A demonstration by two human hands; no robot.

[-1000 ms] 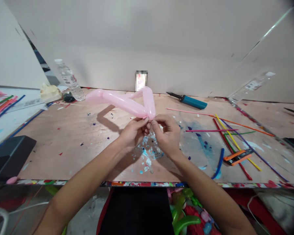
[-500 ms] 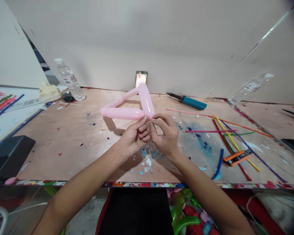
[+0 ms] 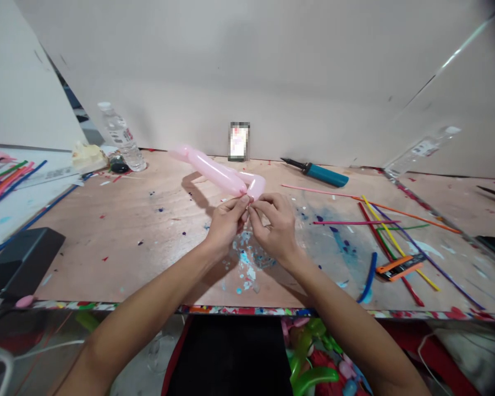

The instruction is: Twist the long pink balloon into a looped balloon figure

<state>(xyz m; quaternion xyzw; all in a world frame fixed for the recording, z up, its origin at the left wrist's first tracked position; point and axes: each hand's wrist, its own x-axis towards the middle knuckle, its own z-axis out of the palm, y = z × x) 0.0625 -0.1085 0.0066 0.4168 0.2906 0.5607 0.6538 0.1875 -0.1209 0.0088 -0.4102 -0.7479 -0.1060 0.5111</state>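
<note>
Inflated pink balloon [image 3: 216, 171], bent, pinched between left hand [image 3: 224, 224] and right hand [image 3: 274, 223]

Condition: pale, glossy, slightly translucent; long tube, angled at several points into sections. One plump section slanting from the fingertips up to the left, with a blurred end portion beyond; a shorter section folded near the right fingertips, another running behind. Located above the middle of the table [image 3: 119, 220], shadow cast on the surface.

Grip: left, closed, thumb and fingers pinching the near join; right, closed, thumb and forefinger pinching the same end. Join itself largely hidden by the fingertips.

Also on the table: teal hand pump [image 3: 325, 174] with black nozzle, lying behind and to the right; rectangular item [image 3: 239, 142], pixelated, upright near the wall [image 3: 169, 99]; clear bottle [image 3: 124, 137] with white cap, far left; crumpled cream item [image 3: 88, 158] just beside.

Right side: thin strips, crossing, in yellow [image 3: 396, 242], purple [image 3: 433, 262], magenta [image 3: 346, 223] and other colours; orange-and-black cutter [image 3: 400, 267] lying across some; short blue tube [image 3: 368, 278] near the cutter.

Left edge: dark box [image 3: 22, 261]. Scattered throughout: paint flecks, blue stains.
</note>
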